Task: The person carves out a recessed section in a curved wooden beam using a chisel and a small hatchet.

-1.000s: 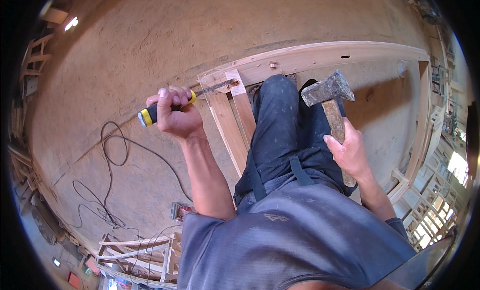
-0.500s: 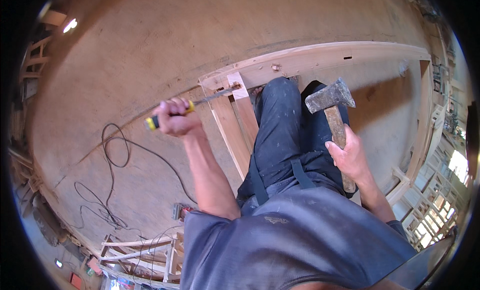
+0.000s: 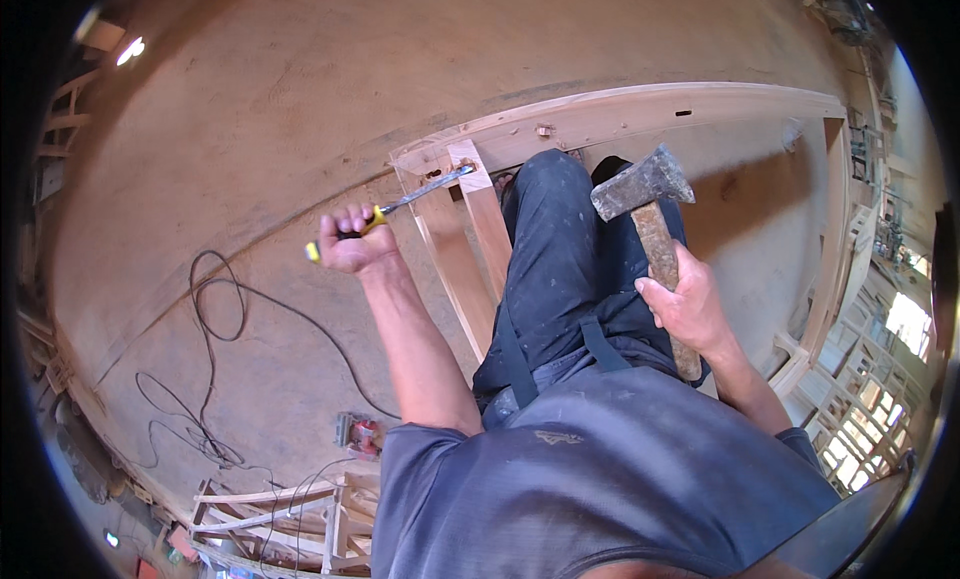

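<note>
My left hand [image 3: 357,244] is wrapped round the yellow-and-black handle of a chisel [image 3: 428,190]. The chisel's metal blade slants up to the right, its tip at a hole near the end of a short wooden rail [image 3: 486,217]. Wood chips lie around that hole. In my right hand [image 3: 690,304] is a hatchet [image 3: 655,241], gripped midway along its worn wooden handle. Its grey, scuffed head is raised over my right thigh, apart from the chisel and the wood.
A long wooden frame [image 3: 600,121] with cut slots runs beyond my knees. Black cable [image 3: 290,307] loops over the dusty floor at left, near a red power tool [image 3: 358,434]. A slatted wooden piece [image 3: 265,509] stands at lower left; more wooden frames [image 3: 870,419] are at right.
The chisel handle has moved slightly right, and the blade has turned, with its tip still at the hole. My right hand keeps the hatchet raised. The whole view has shifted a little.
</note>
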The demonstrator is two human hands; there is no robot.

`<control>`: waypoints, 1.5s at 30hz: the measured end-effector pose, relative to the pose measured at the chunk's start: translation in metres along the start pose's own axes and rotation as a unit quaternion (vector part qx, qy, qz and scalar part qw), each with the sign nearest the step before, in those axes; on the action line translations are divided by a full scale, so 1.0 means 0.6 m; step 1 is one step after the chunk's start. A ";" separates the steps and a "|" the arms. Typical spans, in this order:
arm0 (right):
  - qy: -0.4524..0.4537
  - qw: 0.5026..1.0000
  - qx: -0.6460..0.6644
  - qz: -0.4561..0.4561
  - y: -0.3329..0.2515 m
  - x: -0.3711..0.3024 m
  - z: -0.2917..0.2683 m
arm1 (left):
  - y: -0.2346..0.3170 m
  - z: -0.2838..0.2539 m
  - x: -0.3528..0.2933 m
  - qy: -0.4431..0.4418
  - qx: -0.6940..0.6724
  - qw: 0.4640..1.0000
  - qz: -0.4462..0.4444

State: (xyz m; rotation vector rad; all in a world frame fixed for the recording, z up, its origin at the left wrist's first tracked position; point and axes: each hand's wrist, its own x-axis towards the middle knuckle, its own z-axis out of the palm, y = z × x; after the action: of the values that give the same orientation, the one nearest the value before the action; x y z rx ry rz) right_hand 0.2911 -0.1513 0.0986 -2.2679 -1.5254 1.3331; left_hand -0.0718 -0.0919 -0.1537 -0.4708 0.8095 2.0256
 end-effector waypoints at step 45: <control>0.092 0.988 -0.118 -0.049 0.094 0.029 -0.042 | -0.077 0.236 -0.224 -0.572 0.702 0.404 0.127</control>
State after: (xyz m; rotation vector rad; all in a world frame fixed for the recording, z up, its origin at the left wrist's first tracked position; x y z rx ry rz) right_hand 0.3504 -0.1563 0.0747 -2.3363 -1.7836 0.9327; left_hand 0.0365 -0.0545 0.0108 1.8787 1.2096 0.6721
